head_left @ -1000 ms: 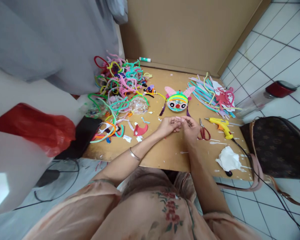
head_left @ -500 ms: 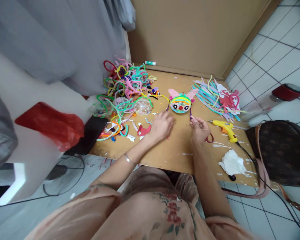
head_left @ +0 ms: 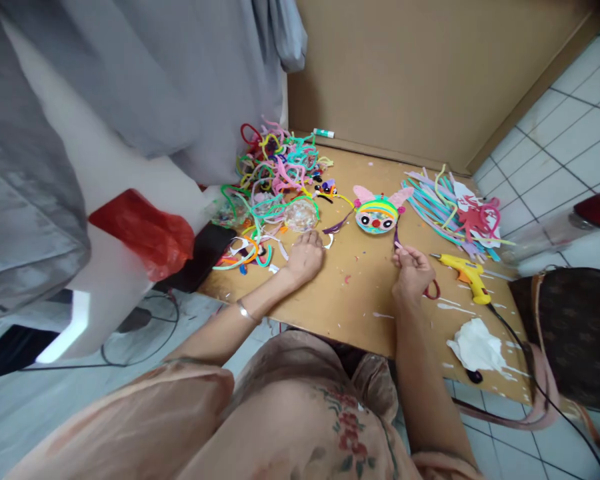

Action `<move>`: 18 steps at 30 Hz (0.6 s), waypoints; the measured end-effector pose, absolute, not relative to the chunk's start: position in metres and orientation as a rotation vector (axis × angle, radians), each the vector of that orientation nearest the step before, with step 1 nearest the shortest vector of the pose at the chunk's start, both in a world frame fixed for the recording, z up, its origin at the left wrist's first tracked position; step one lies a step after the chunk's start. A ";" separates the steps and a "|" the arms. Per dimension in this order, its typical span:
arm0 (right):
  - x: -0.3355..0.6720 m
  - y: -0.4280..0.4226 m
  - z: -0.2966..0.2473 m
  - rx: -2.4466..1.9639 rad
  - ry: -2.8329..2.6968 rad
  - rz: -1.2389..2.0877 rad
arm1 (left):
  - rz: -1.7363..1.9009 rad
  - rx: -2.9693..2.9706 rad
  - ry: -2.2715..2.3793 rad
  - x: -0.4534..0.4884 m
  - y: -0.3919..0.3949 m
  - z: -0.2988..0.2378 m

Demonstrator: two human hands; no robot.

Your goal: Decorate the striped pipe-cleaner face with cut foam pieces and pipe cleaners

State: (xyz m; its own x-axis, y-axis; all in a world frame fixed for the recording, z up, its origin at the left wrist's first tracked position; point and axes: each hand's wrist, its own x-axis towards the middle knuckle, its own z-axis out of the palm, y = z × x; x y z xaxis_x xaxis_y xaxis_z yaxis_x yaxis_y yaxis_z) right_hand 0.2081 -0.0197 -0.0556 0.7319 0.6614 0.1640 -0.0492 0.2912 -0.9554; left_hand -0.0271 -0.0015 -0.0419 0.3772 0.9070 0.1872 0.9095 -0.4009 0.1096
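Note:
My left hand rests knuckles-up on the low wooden table, fingers curled over small paper scraps beside a tangle of coloured pipe cleaners; what it holds is hidden. My right hand is closed in a pinch on the end of a purple strand that hangs from the round striped craft face with pink ears. Red-handled scissors lie partly hidden under that hand.
A yellow glue gun with its black cord lies right of my right hand. Straight pipe cleaners and red cut-outs are at the back right. A crumpled tissue, a brown bag, a red plastic bag and a glue stick surround the table.
My hands, together at the table's middle a second ago, have parted. The left has slid left to the scraps; the right has risen toward the craft face's purple strand.

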 end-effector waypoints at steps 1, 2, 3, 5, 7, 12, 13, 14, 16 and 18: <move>0.208 -0.020 -0.055 -1.189 -0.611 0.513 | -0.301 -2.583 -1.740 -0.034 -0.009 -0.040; 0.208 -0.019 -0.055 -1.186 -0.606 0.513 | -0.261 -2.565 -1.766 -0.040 -0.016 -0.038; 0.208 -0.019 -0.055 -1.184 -0.600 0.516 | -0.239 -2.535 -1.790 -0.046 -0.023 -0.035; 0.206 -0.019 -0.054 -1.178 -0.598 0.524 | -0.253 -2.467 -1.819 -0.054 -0.034 -0.028; 0.204 -0.019 -0.054 -1.174 -0.614 0.531 | -0.322 -2.429 -1.816 -0.057 -0.040 -0.020; 0.203 -0.019 -0.055 -1.178 -0.680 0.544 | -0.502 -2.520 -1.760 -0.043 -0.039 0.000; 0.202 -0.020 -0.055 -1.184 -0.690 0.537 | -0.536 -2.526 -1.762 -0.039 -0.038 0.002; 0.202 -0.020 -0.055 -1.194 -0.700 0.527 | -0.566 -2.528 -1.766 -0.035 -0.037 0.003; 0.201 -0.020 -0.054 -1.218 -0.721 0.500 | -0.611 -2.547 -1.767 -0.028 -0.037 0.005; 0.200 -0.021 -0.054 -1.239 -0.748 0.489 | -0.628 -2.619 -1.757 -0.021 -0.036 0.005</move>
State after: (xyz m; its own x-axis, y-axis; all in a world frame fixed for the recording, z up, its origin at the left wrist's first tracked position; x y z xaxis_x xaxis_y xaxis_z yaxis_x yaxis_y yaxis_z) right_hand 0.1995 -0.0209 -0.0541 0.6725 0.6997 0.2410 0.0601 0.2729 -0.9602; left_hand -0.0214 -0.0362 0.0050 0.3275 0.9033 0.2771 0.8742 -0.4010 0.2738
